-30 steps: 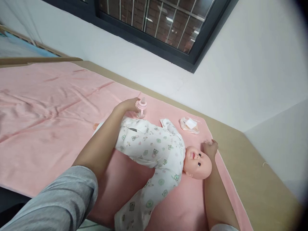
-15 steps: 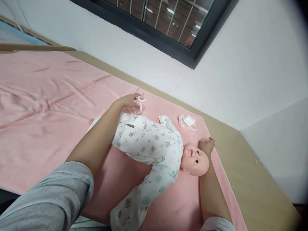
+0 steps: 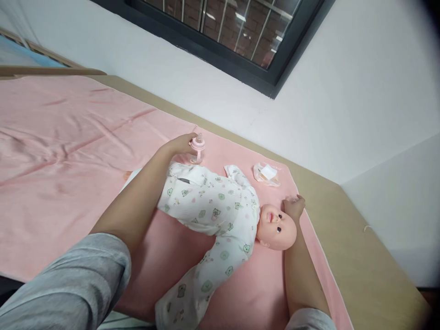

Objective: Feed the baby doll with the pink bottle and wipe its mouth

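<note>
Pink cloth (image 3: 68, 123) bears a doll (image 3: 223, 206); at its 11 o'clock, the left hand (image 3: 180, 144) grips a bottle (image 3: 197, 144), likely light, slick plastic, best held by its handle (image 3: 198, 155). At 3 o'clock, the right hand (image 3: 293, 207) curls, its hold unclear.

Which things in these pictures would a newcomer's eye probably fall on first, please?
Probably the bald doll in patterned white clothes, lying face-up in the middle of the pink cloth, its head toward the right of the picture. Next may come the pink-topped bottle in the left grip, just beyond the doll's lower body. At the top, the dark-framed, barred window stands out against the white wall.
</note>
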Motion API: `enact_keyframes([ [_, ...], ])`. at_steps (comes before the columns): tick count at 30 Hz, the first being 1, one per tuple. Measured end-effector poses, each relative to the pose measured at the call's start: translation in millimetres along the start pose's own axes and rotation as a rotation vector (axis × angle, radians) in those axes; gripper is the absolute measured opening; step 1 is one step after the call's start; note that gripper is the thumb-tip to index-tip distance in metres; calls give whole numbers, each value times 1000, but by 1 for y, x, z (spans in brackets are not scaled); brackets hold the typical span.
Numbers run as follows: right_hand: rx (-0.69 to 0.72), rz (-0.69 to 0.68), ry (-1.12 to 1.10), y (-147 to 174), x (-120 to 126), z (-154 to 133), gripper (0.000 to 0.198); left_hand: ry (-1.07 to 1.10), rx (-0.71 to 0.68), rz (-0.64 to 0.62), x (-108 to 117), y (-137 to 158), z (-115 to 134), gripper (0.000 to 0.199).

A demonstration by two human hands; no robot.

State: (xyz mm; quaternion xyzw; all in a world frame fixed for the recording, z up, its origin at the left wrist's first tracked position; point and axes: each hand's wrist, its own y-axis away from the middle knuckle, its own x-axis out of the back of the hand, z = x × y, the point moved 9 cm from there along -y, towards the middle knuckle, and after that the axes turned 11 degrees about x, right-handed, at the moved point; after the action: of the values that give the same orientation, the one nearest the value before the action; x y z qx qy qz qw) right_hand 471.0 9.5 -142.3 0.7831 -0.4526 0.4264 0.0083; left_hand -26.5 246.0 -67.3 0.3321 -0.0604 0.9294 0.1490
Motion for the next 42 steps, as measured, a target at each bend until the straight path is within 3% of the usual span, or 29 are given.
enact_keyframes([
  [5, -26, 3, 44, 4, 5, -3, 81, 20, -11, 89, 14, 9, 17, 51],
  [11, -68, 11, 1, 0, 10, 5, 85, 154, -138, 191, 32, 37, 70, 62],
  [16, -100, 50, -173, -7, 13, 21, 86, 268, -216, 91, 13, 65, 111, 77],
  [19, -80, 85, -323, -13, 21, 14, 87, 265, -265, 23, -5, 80, 132, 74],
  [22, -1, 100, -618, -19, 36, -19, 90, 218, -328, 13, -23, 97, 152, 70],
  [26, 252, -4, -955, -8, 72, -105, 92, 139, -440, 25, -42, 125, 178, 67],
  [29, 475, -96, -959, 23, 98, -172, 85, 20, -478, 55, -53, 142, 190, 67],
  [32, 674, -141, -904, 63, 111, -222, 83, -98, -525, 90, -62, 152, 198, 70],
  [35, 798, -141, -851, 94, 114, -247, 80, -146, -582, 112, -68, 158, 202, 72],
  [39, 845, -185, -775, 114, 108, -260, 73, -159, -595, 96, -76, 162, 202, 74],
  [42, 873, -241, -763, 122, 101, -265, 79, -132, -618, 84, -79, 166, 204, 72],
])
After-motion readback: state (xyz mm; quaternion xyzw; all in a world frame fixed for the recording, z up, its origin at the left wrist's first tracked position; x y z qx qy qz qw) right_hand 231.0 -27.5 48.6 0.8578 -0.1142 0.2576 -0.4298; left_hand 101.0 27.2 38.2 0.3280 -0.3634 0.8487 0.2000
